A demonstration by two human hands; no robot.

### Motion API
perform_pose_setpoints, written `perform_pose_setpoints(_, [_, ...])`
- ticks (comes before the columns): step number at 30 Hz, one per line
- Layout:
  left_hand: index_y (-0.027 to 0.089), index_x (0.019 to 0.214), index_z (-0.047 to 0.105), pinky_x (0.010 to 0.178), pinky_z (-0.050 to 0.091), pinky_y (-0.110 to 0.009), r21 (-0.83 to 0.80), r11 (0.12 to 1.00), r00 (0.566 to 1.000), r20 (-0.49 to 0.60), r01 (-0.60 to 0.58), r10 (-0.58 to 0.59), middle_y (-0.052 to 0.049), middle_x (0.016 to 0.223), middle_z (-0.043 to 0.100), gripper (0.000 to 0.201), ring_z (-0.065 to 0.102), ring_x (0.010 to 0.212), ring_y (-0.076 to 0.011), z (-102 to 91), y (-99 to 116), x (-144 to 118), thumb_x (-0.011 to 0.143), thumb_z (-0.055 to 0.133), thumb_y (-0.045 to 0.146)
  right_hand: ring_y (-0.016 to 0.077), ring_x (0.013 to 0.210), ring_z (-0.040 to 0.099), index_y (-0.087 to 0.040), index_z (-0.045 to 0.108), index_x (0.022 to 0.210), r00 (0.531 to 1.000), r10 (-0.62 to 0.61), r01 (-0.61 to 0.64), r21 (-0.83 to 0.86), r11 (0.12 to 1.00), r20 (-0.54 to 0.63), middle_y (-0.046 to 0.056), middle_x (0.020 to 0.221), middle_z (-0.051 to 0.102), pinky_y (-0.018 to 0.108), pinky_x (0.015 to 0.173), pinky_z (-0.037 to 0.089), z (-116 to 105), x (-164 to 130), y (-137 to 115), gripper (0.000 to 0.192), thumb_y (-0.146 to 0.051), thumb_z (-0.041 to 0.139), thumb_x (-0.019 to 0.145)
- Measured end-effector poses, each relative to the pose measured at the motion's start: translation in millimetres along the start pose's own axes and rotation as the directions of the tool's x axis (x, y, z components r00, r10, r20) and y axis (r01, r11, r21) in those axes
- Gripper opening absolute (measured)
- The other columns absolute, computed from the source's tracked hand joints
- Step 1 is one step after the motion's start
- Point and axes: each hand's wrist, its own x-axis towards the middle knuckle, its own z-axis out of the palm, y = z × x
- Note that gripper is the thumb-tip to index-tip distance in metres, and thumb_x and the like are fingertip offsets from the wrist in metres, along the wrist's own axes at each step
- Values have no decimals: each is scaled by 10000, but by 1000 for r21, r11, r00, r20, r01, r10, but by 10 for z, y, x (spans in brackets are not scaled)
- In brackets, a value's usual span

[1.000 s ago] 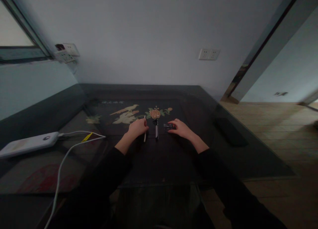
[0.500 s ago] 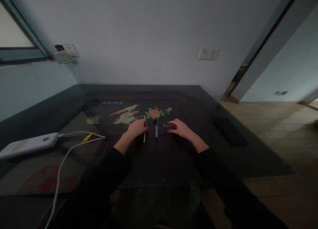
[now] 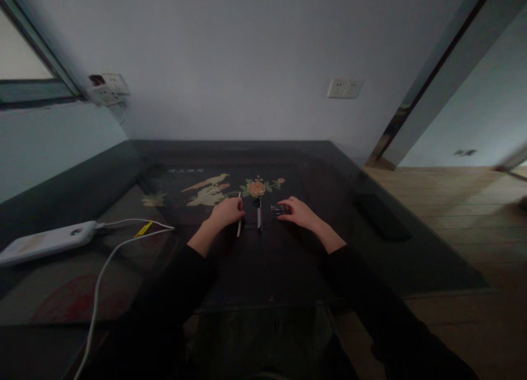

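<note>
My left hand (image 3: 222, 213) is closed, its fingertips on a thin pale stick-like piece (image 3: 239, 230) that points away from me. Just right of it on the dark table lies a slim object with a silvery strip and a dark edge (image 3: 259, 218); its kind is unclear. My right hand (image 3: 302, 212) pinches a small dark block with light markings (image 3: 278, 210) between thumb and fingers. The slim object sits between the two hands, touched by neither.
The glossy dark table (image 3: 267, 275) has a flower-and-bird picture (image 3: 256, 189) beyond my hands. At left lies a white power bank (image 3: 49, 241) with a white cable (image 3: 119, 248) and a yellow tag (image 3: 144, 229). A flat black object (image 3: 382, 217) rests at right. Wall sockets (image 3: 346, 88) are behind.
</note>
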Motion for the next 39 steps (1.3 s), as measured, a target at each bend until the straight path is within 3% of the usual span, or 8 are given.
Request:
perform_pose_setpoints(16, [203,795,599,655,413,-284,-69,998,998,-66,7,-12,-68,847,677,144,629,805,-213,-24,-66,38,810,507,311,167,799,528,-175,662,1159,1000,-11,11,1,1000,-12,45,917,531,293,741,414,-6,-5,-4,440,-296,769,750])
perform_pose_setpoints(21, [192,752,582,645,389,-270,-130,988,978,-182,84,-107,-63,815,670,175,614,789,-194,-63,-196,80,844,478,299,151,734,520,-150,605,1246,1000,13,-12,105,994,-13,47,911,558,292,695,431,-65,-1,21,596,-301,798,702])
perform_pose_setpoints(24, [189,755,592,628,376,-277,-169,973,951,-236,160,-197,-74,815,670,192,606,781,-202,-35,-336,122,846,484,319,136,646,514,-145,618,1202,992,53,-25,237,971,-111,30,830,593,284,639,429,-166,8,113,506,-377,721,765])
perform_pose_setpoints(26, [190,748,606,621,373,-279,-187,967,937,-270,175,-222,-77,804,672,253,606,776,-208,15,-427,161,870,460,357,143,629,524,-146,671,1024,958,103,-23,287,958,-266,28,755,606,283,620,424,-230,13,211,358,-426,650,802])
perform_pose_setpoints(29, [188,800,642,634,384,-274,-229,955,908,-331,187,-257,-80,828,683,316,619,801,-216,114,-513,225,903,437,405,147,561,523,-158,660,804,888,190,-34,350,936,-419,22,642,595,279,562,405,-275,13,373,349,-500,588,815])
perform_pose_setpoints(32, [188,893,664,651,399,-269,-259,954,897,-371,151,-242,-79,867,696,330,634,827,-214,187,-528,273,929,426,414,143,496,501,-179,632,680,839,235,-70,331,941,-492,4,538,551,277,528,385,-258,7,514,400,-542,548,824])
perform_pose_setpoints(37, [211,877,675,650,402,-274,-216,964,927,-307,153,-216,-74,895,706,319,637,847,-223,197,-492,277,921,448,430,145,470,510,-195,600,624,748,313,-136,325,936,-586,5,500,541,268,500,382,-223,17,681,449,-573,496,843])
perform_pose_setpoints(39, [219,873,678,655,401,-274,-209,966,935,-288,149,-206,-67,904,707,305,636,866,-226,181,-477,262,914,460,428,146,462,520,-195,598,628,734,338,-174,318,932,-588,7,493,554,269,506,392,-222,33,728,450,-563,472,856])
